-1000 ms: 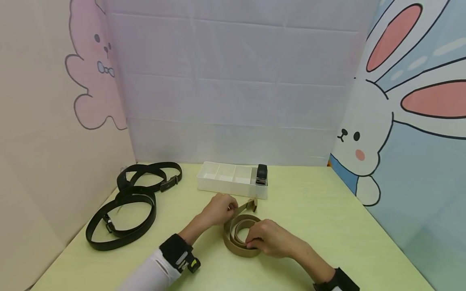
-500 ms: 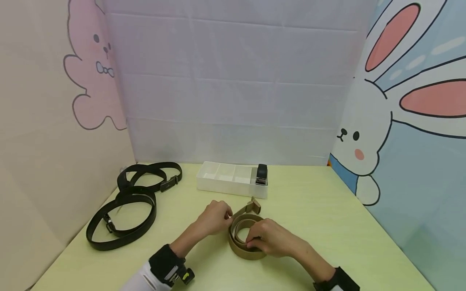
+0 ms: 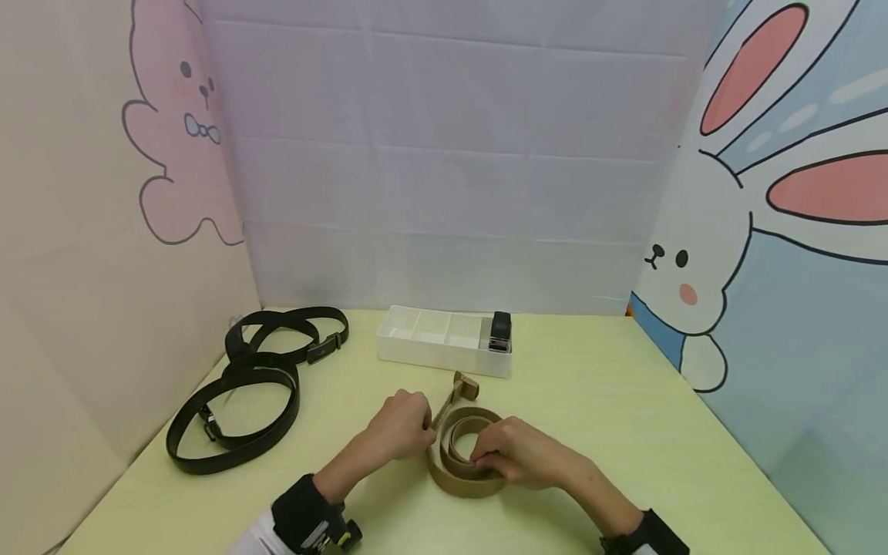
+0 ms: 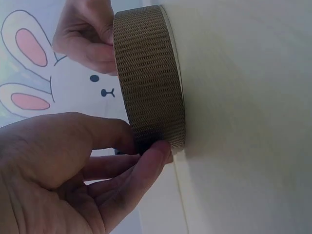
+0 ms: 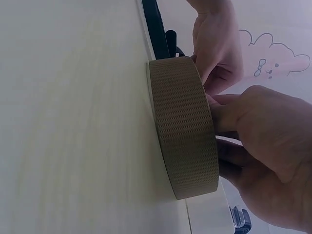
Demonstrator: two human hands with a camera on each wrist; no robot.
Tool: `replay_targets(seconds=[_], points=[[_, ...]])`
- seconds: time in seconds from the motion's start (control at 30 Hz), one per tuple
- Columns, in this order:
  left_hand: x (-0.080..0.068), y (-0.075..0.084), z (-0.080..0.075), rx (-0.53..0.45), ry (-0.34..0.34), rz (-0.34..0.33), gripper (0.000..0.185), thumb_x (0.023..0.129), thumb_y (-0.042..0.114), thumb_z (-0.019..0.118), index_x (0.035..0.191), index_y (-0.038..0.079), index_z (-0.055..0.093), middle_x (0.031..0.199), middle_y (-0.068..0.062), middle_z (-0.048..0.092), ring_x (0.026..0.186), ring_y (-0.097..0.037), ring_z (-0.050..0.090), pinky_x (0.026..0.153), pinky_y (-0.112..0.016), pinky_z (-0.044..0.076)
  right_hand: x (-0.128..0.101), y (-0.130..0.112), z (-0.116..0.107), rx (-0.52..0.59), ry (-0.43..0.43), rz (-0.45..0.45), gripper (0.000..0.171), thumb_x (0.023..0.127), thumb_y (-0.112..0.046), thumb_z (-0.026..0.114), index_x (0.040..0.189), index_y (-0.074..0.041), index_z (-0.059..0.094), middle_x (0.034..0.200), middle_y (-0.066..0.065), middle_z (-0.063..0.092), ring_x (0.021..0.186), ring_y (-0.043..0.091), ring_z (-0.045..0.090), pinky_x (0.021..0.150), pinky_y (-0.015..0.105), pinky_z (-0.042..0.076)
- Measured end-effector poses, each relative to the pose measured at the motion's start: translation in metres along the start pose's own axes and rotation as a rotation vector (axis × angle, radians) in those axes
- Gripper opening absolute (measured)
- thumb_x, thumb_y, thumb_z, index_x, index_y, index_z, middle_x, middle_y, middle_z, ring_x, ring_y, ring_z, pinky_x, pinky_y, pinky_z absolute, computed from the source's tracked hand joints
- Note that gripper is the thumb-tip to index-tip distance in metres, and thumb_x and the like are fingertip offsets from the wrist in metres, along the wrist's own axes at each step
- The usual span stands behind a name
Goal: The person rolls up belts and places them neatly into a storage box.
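Note:
A tan woven belt (image 3: 463, 486) stands on its edge in a loose coil on the table, its outer face filling the middle of the right wrist view. Its buckle end (image 3: 468, 386) sticks out from the coil toward the white box. At the coil's left side, my left hand (image 3: 404, 425) pinches the strap between thumb and fingers, as the left wrist view confirms. My right hand (image 3: 525, 455) reaches over the coil's right side and pinches the inner turns, its fingertips partly hidden by the webbing.
Behind the coil is a white divided box (image 3: 444, 351), with a rolled black belt (image 3: 500, 331) in its right compartment. Two black belts lie loosely looped at left, one nearer (image 3: 232, 455) and one farther back (image 3: 326, 314). Walls border the yellow table (image 3: 624, 432) at the back and sides.
My left hand has moved down along the coil's left side, toward me. The buckle end has swung left. My right hand has stayed at the inner turns.

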State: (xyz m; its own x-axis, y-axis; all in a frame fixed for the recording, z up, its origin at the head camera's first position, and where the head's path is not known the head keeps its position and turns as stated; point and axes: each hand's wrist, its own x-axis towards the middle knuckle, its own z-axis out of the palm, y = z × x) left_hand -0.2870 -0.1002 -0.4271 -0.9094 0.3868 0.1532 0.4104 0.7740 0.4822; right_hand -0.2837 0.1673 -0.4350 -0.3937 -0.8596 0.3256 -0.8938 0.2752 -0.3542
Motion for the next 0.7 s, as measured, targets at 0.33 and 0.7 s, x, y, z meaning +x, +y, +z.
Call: replay_targets(seconds=[0.33,0.7], points=[[0.042,-0.018,0.011,0.112,0.118,0.114,0.035,0.093,-0.006,0.072,0.061,0.008,0.075,0.057,0.009,0.045,0.053,-0.005,0.034,0.049,-0.021,0.029,0.003,-0.006,0.009,0.008,0.041,-0.104,0.013,0.097,0.005,0.081,0.100,-0.007,0.086,0.095,0.001,0.085,0.091,0.006,0.079,0.085,0.016,0.061],[0.016,0.007,0.006,0.045,0.071,0.011,0.061,0.095,0.003,0.076,0.052,0.021,0.037,0.052,0.014,0.024,0.047,-0.003,0.024,0.046,-0.022,0.025,0.004,-0.009,0.008,-0.005,0.037,-0.062,0.018,0.097,0.008,0.078,0.098,-0.009,0.086,0.095,0.000,0.085,0.091,0.004,0.077,0.085,0.014,0.059]])
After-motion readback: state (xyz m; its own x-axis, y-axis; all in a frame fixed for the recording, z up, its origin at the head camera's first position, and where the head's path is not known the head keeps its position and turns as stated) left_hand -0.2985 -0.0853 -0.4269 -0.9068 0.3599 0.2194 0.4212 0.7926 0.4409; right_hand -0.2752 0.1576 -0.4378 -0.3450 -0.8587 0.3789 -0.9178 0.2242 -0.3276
